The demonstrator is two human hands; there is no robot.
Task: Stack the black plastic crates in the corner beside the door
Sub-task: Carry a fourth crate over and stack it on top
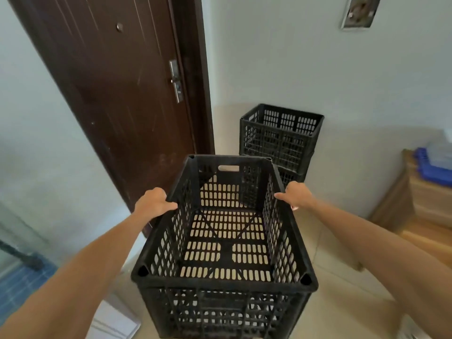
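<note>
Both forearms are bare throughout, as are the left hand point(154, 203) and right hand point(298, 195).

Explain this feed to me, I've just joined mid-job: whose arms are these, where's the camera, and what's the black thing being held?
There is no machine here. A person works bare-handed, and the single camera sits on their head, looking forward and down. The left hand and right hand each grip a long side rim of an empty black crate, held above the tiled floor. Ahead, against the wall to the right of the brown door, stands a stack of black crates. A wooden cabinet is at the right.
</note>
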